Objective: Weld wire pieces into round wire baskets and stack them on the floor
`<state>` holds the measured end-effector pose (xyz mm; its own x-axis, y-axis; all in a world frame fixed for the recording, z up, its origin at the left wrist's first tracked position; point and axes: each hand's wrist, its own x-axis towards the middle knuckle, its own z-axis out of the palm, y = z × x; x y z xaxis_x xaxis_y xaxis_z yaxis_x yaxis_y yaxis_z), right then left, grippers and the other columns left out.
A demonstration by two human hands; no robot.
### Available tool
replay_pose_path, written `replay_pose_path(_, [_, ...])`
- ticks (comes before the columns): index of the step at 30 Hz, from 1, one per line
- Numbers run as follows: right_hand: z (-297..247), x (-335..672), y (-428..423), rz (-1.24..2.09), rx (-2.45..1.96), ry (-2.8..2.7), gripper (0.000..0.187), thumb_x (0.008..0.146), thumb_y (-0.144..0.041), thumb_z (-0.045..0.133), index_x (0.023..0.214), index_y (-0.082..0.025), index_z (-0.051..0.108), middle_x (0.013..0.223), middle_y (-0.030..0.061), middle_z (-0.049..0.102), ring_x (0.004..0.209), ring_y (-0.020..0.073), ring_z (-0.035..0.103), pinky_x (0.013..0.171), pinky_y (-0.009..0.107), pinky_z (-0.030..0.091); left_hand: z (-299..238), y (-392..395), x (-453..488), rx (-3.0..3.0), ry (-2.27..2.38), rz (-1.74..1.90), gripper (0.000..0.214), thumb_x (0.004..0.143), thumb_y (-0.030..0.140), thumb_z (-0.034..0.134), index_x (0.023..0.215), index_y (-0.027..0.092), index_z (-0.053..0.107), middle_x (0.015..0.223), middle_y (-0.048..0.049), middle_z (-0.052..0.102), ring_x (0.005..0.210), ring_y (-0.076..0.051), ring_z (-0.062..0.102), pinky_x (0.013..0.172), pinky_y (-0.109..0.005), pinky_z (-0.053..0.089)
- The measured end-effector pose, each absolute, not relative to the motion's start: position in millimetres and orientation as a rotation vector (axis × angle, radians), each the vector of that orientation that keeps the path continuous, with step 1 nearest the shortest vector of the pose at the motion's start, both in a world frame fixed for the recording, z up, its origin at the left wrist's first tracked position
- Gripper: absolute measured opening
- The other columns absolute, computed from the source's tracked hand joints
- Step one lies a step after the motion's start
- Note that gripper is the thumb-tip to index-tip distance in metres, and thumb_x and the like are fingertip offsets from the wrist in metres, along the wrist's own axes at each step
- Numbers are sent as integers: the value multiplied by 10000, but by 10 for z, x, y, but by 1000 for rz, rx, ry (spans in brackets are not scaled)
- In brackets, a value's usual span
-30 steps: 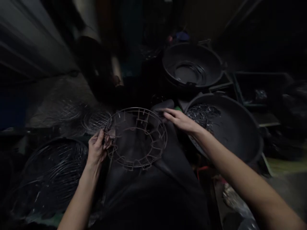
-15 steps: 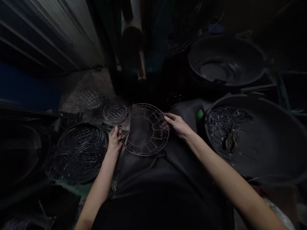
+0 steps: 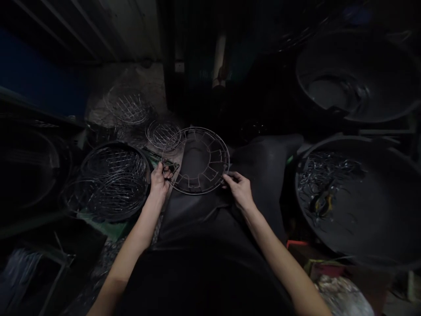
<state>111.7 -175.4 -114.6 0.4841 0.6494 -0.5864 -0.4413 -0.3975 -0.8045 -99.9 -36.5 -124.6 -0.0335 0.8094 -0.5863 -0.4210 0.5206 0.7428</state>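
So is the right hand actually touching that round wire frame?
Touching. The head view shows the right hand with its fingertips pinching the lower right rim of the round wire frame, no gap visible; the left hand holds the opposite rim.

Left hand (image 3: 159, 179) and right hand (image 3: 239, 188) apparently pinched, arms outstretched.
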Motion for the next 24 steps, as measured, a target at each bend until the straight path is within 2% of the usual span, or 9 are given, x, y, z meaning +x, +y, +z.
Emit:
replay_pose_path(3, [-1140,1117,-1733,1145,-1610,-179,277,594,-374,771,707,-158,639,590,-22,603,522,100,559,491,201,495,-1241,-376,-975,381,1260,1049,254,798,272,663,681,156,471,528,51,489,346,-20,312,372,-145,299])
replay_pose_path(6, [-1104,1150,-1718,1165,-1554,-149,291,602,-404,754,716,-189,593,624,-37,607,558,114,588,535,227,517,-1248,-385,-953,369,1257,1048,236,785,275,678,702,145,499,522,51,495,337,-17,309,367,-142,312])
replay_pose_path(10, [-1044,1245,-1647,1295,-1430,-135,372,644,-543,683,728,-190,598,734,17,666,671,180,646,599,296,540,-1215,-392,-929,380,1236,1033,205,764,276,697,770,118,566,511,55,480,334,-11,299,351,-131,296])
replay_pose_path(13, [-1029,1291,-1585,1367,-1374,-102,432,627,-582,704,733,-170,623,717,47,681,713,207,657,624,303,538,-1172,-397,-911,406,1222,1045,246,723,289,736,786,108,581,511,54,487,334,-6,300,344,-125,289])
replay_pose_path(17, [-1067,1277,-1583,1322,-1403,27,467,557,-570,769,726,-167,606,642,31,665,665,204,656,596,297,534,-1162,-431,-875,409,1238,1061,315,667,321,778,730,116,547,500,56,501,318,-7,312,338,-132,307])
replay_pose_path(20, [-1126,1247,-1626,1284,-1455,65,446,562,-547,777,688,-171,573,598,20,646,628,196,651,574,296,533,-1178,-455,-839,419,1243,1076,358,647,345,790,686,133,503,497,56,508,311,-9,317,323,-130,280])
replay_pose_path(24, [-1193,1208,-1705,1269,-1463,62,464,584,-574,747,752,-182,563,695,14,667,687,184,658,585,278,536,-1176,-449,-805,435,1253,1071,363,668,350,776,666,149,474,487,63,493,310,-10,308,321,-131,265])
